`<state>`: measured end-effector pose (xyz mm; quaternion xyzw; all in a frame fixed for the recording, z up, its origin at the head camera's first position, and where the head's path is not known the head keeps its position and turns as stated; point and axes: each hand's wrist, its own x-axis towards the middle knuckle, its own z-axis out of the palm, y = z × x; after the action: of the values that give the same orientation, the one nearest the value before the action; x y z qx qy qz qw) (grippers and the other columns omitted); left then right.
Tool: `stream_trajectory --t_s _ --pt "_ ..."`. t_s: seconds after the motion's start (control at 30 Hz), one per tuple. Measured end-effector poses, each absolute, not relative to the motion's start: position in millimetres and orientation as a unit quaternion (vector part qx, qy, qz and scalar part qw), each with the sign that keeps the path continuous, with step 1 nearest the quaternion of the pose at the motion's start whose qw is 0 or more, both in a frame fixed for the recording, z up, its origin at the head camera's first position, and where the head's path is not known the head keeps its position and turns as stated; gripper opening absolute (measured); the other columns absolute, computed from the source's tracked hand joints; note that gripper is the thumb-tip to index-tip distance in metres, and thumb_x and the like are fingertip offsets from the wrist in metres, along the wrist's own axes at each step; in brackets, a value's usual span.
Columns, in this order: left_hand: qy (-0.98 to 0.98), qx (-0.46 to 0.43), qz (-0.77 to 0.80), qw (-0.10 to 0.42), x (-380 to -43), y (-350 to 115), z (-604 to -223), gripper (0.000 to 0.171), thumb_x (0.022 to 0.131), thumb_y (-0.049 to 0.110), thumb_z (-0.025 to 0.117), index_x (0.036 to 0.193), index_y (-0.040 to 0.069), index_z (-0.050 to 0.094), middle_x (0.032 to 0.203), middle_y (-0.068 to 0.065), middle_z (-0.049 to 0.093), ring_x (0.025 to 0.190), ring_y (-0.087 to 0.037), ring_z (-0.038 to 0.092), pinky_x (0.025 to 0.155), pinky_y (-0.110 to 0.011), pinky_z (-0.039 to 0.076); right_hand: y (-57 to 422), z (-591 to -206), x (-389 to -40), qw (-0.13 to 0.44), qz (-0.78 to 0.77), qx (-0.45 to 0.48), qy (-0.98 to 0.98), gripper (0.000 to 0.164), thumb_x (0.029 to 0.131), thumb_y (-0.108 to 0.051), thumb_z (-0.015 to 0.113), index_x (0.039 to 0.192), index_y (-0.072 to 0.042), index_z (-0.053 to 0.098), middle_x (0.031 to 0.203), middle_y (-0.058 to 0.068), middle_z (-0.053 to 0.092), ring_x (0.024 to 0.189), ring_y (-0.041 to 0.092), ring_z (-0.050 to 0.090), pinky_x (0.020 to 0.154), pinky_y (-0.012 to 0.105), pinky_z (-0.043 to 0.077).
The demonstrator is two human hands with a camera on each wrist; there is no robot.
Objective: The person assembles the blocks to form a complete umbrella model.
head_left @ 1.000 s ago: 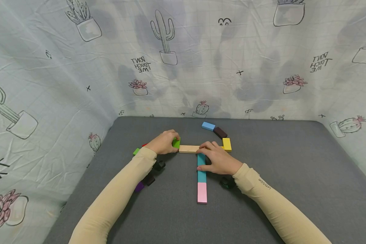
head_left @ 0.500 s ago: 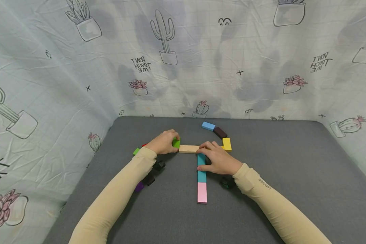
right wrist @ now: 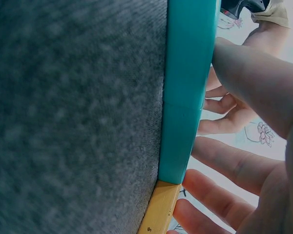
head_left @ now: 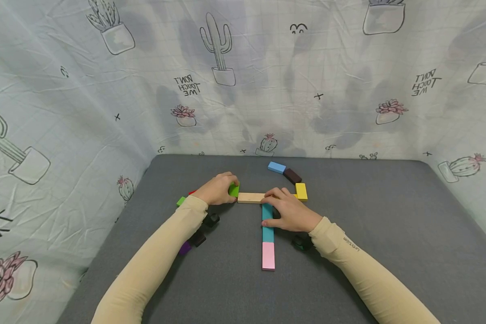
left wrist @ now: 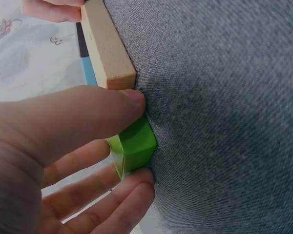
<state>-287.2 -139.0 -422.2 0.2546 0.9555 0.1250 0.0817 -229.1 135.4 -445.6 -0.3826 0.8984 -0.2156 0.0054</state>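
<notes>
In the head view, my left hand (head_left: 215,190) pinches a bright green block (head_left: 234,190) between thumb and fingers. Seen from the left wrist, that green block (left wrist: 138,144) lies just off the end of a plain wooden block (left wrist: 107,46). My right hand (head_left: 292,210) rests over the junction of the wooden block (head_left: 249,198) and two teal blocks (head_left: 268,233), thumb on the teal and fingers spread. The right wrist view has its fingertips beside the teal block (right wrist: 183,126) and a yellowish block (right wrist: 158,207). A pink block (head_left: 268,256) continues the teal line.
A yellow block (head_left: 301,192), a dark brown block (head_left: 292,176) and a light blue block (head_left: 276,168) curve away behind the right hand. Beside the left forearm lie a purple block (head_left: 185,248), another dark block (head_left: 198,239) and a green one (head_left: 181,201). A patterned cloth (head_left: 251,103) borders the grey table (head_left: 372,216).
</notes>
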Motion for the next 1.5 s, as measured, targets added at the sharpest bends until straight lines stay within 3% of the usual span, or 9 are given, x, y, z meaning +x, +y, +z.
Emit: stream_trajectory --t_s 0.4,0.53,0.9,1.2,1.5 --pt "0.958 0.228 0.155 0.079 -273 -159 -418 0.061 0.091 0.026 0.083 0.143 0.007 0.058 0.145 -0.014 0.056 0.11 -0.027 0.067 0.094 -0.043 0.057 133 -444 -228 0.008 -0.216 -0.384 0.898 0.057 0.092 -0.041 0.08 0.135 -0.007 0.066 0.139 0.014 0.055 0.118 0.029 0.049 0.099 0.047 0.049" --pt "0.962 0.212 0.16 0.069 -257 -173 -413 0.063 0.091 0.031 0.082 0.145 0.007 0.057 0.146 -0.013 0.056 0.122 -0.031 0.063 0.102 -0.049 0.053 132 -444 -228 0.011 -0.219 -0.384 0.897 0.058 0.092 -0.041 0.08 0.135 -0.006 0.066 0.139 0.014 0.055 0.118 0.029 0.048 0.1 0.047 0.049" --pt "0.964 0.18 0.192 0.034 -204 -225 -401 0.063 0.092 0.032 0.081 0.144 0.005 0.058 0.144 -0.013 0.057 0.133 -0.035 0.055 0.108 -0.056 0.048 134 -442 -227 0.014 -0.22 -0.382 0.898 0.058 0.092 -0.041 0.08 0.136 -0.006 0.066 0.14 0.015 0.054 0.118 0.029 0.047 0.099 0.048 0.049" --pt "0.969 0.149 0.199 -0.002 -189 -256 -401 0.059 0.093 0.028 0.078 0.142 0.001 0.059 0.145 -0.021 0.055 0.135 -0.044 0.052 0.106 -0.063 0.046 137 -444 -228 0.011 -0.222 -0.38 0.898 0.058 0.092 -0.04 0.08 0.135 -0.005 0.066 0.139 0.015 0.054 0.117 0.029 0.048 0.098 0.048 0.049" --pt "0.979 0.105 0.175 0.001 -193 -260 -416 0.058 0.098 0.038 0.071 0.142 0.001 0.059 0.144 -0.024 0.056 0.128 -0.046 0.057 0.096 -0.064 0.051 136 -443 -228 0.012 -0.223 -0.383 0.897 0.058 0.092 -0.04 0.08 0.136 -0.005 0.066 0.139 0.015 0.055 0.117 0.029 0.048 0.098 0.048 0.05"
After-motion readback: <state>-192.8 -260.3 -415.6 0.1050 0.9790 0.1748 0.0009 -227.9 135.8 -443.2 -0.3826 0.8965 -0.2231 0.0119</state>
